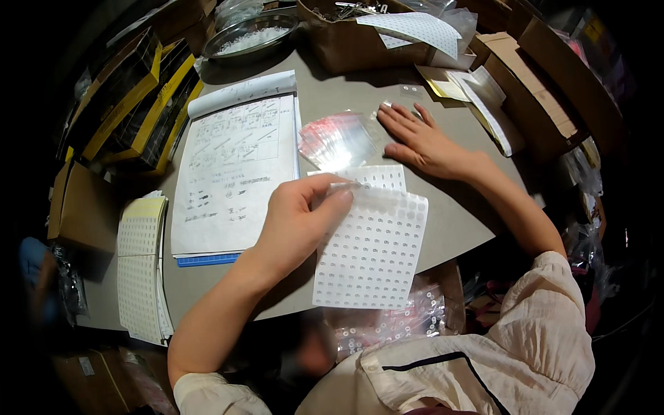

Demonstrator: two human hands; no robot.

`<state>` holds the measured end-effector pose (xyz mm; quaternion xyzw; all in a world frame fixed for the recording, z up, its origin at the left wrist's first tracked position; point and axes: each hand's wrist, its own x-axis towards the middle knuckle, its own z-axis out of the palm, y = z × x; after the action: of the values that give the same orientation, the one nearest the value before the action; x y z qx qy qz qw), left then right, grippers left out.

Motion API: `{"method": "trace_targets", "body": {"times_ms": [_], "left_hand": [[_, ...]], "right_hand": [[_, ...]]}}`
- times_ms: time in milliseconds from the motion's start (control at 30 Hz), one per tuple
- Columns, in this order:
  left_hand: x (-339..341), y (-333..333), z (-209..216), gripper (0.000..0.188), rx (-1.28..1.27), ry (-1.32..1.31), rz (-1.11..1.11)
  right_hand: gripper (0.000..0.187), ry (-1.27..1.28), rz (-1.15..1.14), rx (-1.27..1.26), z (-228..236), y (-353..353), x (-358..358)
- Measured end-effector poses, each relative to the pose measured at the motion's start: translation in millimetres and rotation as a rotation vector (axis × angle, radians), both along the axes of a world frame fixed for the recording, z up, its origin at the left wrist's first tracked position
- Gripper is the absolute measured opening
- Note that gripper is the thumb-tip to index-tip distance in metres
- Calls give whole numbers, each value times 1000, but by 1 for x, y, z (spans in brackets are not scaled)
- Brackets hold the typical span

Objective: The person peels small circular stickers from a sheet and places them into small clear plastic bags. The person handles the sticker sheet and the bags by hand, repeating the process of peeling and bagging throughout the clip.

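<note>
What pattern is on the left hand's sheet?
The sheet is white with rows of dark marks; see head view.

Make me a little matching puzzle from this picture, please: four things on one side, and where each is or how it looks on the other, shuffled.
Things:
1. Marked white sheet
2. Small clear bags
3. Paper pad
4. Metal bowl

Places or states:
A. Blue edge showing underneath
B. Holding white bits
C. Pinched by the left hand
D. Fanned out beside the right hand

Pairs: 1-C, 2-D, 3-A, 4-B
</note>
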<state>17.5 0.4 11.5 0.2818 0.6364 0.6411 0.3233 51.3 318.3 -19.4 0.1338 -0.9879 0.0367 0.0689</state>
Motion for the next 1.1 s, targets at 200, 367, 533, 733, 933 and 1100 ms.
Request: {"method": "trace_targets", "body": {"times_ms": [200, 367, 533, 733, 933, 1100], "left_hand": [[-7, -8, 14, 26, 162, 37, 70], [-24, -9, 17, 26, 371, -138, 287], [-53, -29, 10, 26, 430, -263, 478], [-49, -24, 12, 27, 419, -276, 494], [-58, -25, 11, 26, 430, -295, 458], [-49, -23, 11, 26, 408, -284, 481]], "right_hand": [[96, -135, 94, 77, 16, -22, 79], [90, -67, 161, 21, 21, -33, 118], [87, 77, 130, -136, 19, -38, 143], [92, -93, 341, -372, 20, -46, 147], [87, 78, 136, -82, 19, -55, 112], [100, -68, 387, -213, 20, -55, 114]]}}
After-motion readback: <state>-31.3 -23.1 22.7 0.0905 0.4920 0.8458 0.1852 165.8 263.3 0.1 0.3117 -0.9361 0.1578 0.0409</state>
